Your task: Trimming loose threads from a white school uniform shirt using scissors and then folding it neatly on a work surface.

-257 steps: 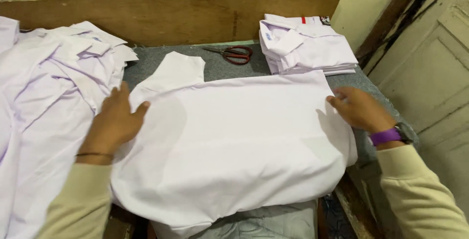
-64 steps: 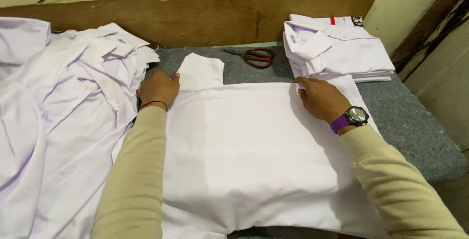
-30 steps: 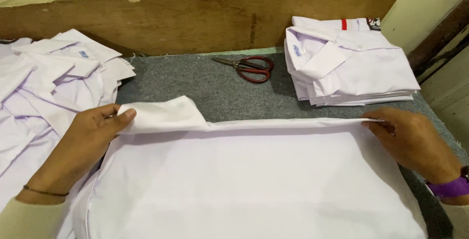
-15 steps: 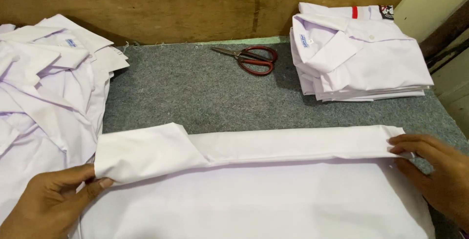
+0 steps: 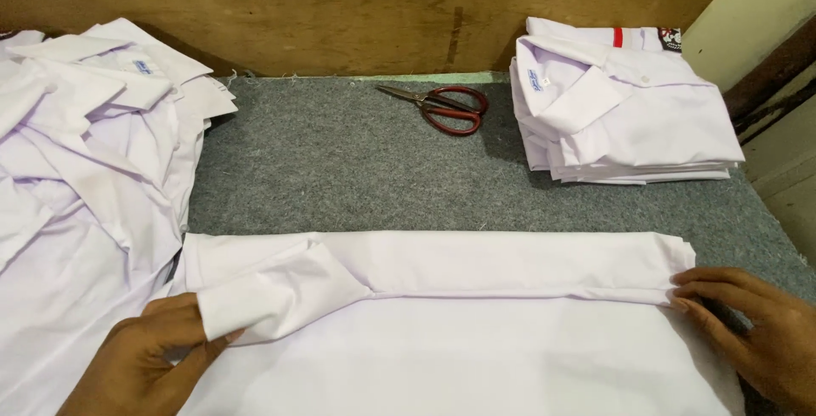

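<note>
Lying across the near half of the grey felt-covered counter (image 5: 340, 169), a white shirt (image 5: 476, 348) is seen in the head view with its far edge turned over toward the person in a long flat band, the fold line running from left to right. The left hand (image 5: 144, 356) is closed on the left end of that band, where a sleeve cuff is pinched between thumb and fingers, apparently so that the fold stays even. The right hand (image 5: 756, 331) is laid flat with fingers outstretched on the band's right end, pressing rather than gripping. Both hands are kept well apart, 1 at each end.

Left of the shirt, a loose heap of unfolded white shirts (image 5: 76, 178) is spread, a small blue collar label showing near its top. At the far right, a squared stack of folded shirts (image 5: 620, 118) is set, with a small blue tag, a red strip and a dark badge near the collar. Red-handled scissors (image 5: 442, 106) lie between the 2 piles, by the wooden board (image 5: 357, 8).
</note>
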